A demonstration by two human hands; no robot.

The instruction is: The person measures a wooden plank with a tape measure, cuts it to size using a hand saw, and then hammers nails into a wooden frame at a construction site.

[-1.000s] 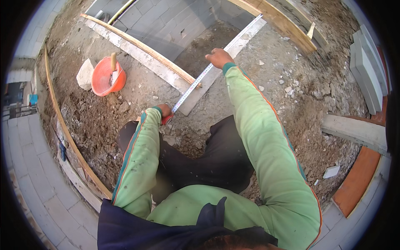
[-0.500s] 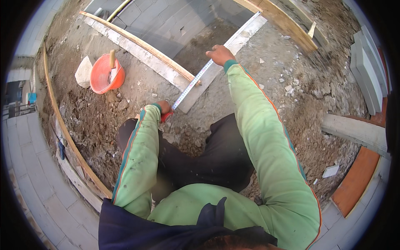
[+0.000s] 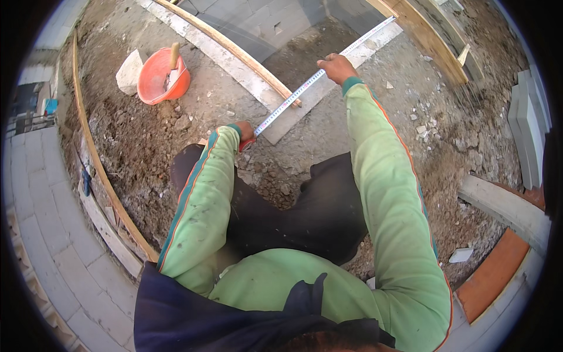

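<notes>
now stretched along concrete slab [image 3: 305,105]: thin tape measure [image 3: 316,76], both hands gripping.

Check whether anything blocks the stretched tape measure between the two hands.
Nothing visible does. The white tape measure runs free from the left hand to the right hand, crossing above the long wooden batten.

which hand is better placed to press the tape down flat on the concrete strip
Right, probably. The right hand already rests on the tape blade partway along, directly above the concrete strip. The left hand grips the tape's red case at the near end, beside the strip's end.
</notes>
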